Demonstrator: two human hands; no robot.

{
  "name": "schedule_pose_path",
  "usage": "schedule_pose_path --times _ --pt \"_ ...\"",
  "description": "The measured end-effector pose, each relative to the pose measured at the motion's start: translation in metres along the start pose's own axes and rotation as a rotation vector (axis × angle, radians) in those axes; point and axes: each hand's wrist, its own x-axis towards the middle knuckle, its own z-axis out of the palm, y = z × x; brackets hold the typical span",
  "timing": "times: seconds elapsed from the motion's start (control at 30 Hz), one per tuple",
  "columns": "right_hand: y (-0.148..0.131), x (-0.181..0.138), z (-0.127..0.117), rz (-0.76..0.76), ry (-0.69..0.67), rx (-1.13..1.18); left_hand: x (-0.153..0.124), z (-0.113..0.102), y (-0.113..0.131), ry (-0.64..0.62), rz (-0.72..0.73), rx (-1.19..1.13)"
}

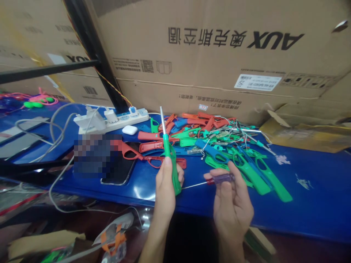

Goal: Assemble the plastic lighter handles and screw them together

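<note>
My left hand (pixel 166 184) is closed around a green plastic lighter body (pixel 170 160) with a metal tube pointing up. My right hand (pixel 233 199) pinches a small screwdriver (pixel 219 179) with a purple translucent handle; its thin shaft points left toward the lower end of the green lighter body. Both hands hover over the front part of a blue table (pixel 315 204). Behind them lies a pile of red, green and blue lighter shells (pixel 214 140) with wires and metal tubes.
A white power strip (pixel 112 120) with plugs and grey cables sits at the back left, with a white earbud case (pixel 129 130) beside it. A dark phone (pixel 120 171) lies left of my hands. Large cardboard boxes (pixel 219 54) stand behind. Bags and clutter lie below the table edge.
</note>
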Motion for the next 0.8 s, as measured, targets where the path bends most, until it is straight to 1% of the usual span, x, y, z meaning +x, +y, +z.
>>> schedule_pose_path --times 0.1,0.17,0.3,0.37,0.47,0.63,0.8 --pt "0.0005 0.0007 -0.0009 -0.046 0.029 -0.019 0.0004 -0.0001 -0.0002 -0.002 0.005 -0.014" --pt "0.0014 0.0003 -0.0018 -0.039 0.049 -0.048 0.0006 -0.0004 -0.0001 0.000 0.008 -0.033" --pt "0.0020 -0.0002 -0.0045 0.045 0.006 -0.045 0.0004 -0.0011 0.0003 0.006 0.009 -0.040" --pt "0.0014 0.0007 -0.0062 0.022 -0.016 0.008 0.0002 -0.0012 0.0005 0.005 0.010 -0.043" --pt "-0.0001 0.0020 -0.0070 -0.019 -0.012 0.041 0.0000 -0.0010 0.0008 0.004 -0.004 -0.058" --pt "-0.0007 0.0001 -0.0058 0.071 -0.039 0.020 -0.0004 -0.0010 0.0018 0.017 0.007 -0.053" --pt "-0.0001 0.0010 -0.0055 0.037 -0.023 0.053 -0.0004 -0.0006 0.0016 0.010 0.005 -0.044"
